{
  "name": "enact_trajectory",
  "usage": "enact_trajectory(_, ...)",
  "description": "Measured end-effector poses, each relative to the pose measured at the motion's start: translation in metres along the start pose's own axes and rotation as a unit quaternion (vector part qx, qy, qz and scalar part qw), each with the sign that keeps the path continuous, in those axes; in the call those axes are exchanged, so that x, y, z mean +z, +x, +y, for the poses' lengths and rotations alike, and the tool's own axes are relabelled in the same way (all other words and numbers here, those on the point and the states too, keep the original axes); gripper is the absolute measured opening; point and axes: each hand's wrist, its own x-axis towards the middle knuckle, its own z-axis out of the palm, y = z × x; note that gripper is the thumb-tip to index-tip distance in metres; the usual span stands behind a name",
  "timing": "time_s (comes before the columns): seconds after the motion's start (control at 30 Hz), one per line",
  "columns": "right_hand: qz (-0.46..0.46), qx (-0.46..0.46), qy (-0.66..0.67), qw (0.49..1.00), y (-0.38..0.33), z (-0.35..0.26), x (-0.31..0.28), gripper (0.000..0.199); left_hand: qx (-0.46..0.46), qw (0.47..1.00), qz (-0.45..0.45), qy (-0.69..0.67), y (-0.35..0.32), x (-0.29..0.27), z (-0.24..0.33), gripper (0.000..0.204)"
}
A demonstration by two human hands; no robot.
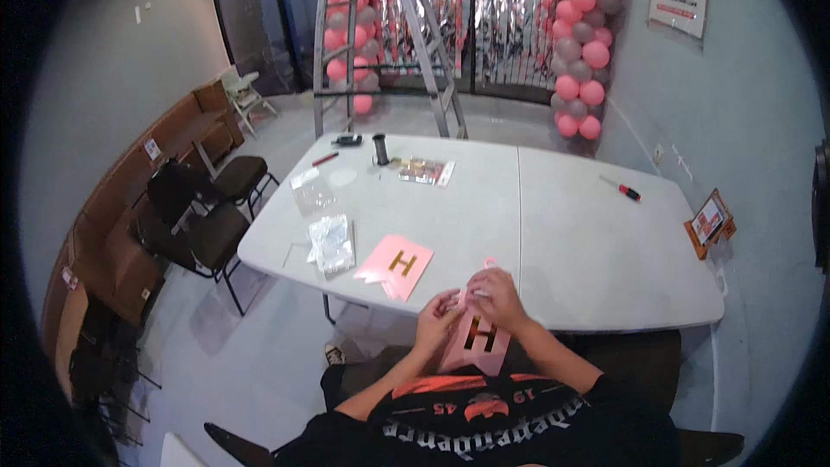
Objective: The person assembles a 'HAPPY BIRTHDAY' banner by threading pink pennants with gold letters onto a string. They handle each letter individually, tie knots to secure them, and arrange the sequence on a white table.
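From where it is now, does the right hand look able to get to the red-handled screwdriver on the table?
Probably not without leaning: the right hand grips the pink card at the near edge, while the screwdriver lies toward the far side, though nothing blocks the way.

In front of me stands a white folding table (562, 242). On it, lower left, lie pink banner cards (395, 266) beside clear plastic packets (331, 242). Farther up are a dark roll (380, 149), a flat packet (424, 170) and a red pen (325, 158). A red-handled screwdriver (622, 188) lies at upper right.
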Motion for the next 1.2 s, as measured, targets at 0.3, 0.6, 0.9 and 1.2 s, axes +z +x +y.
enact_trajectory(0.3, -0.022, 0.014, -0.03, 0.999, -0.002, -0.016, -0.003, 0.008, 0.061, 0.986, 0.095, 0.126, 0.005, -0.021, -0.045, 0.037)
enact_trajectory(0.6, -0.045, 0.206, 0.46, 0.863, 0.004, -0.043, -0.042, 0.01, 0.018, 0.966, 0.013, 0.257, 0.006, -0.061, -0.094, 0.027)
enact_trajectory(0.9, 0.032, 0.195, 0.401, 0.894, 0.005, -0.057, -0.078, 0.01, 0.035, 0.923, -0.002, 0.382, 0.017, -0.094, -0.098, 0.028)
enact_trajectory(1.2, 0.008, 0.328, 0.419, 0.847, -0.031, -0.053, -0.055, 0.017, 0.076, 0.876, -0.324, 0.348, 0.028, -0.029, 0.002, 0.057)
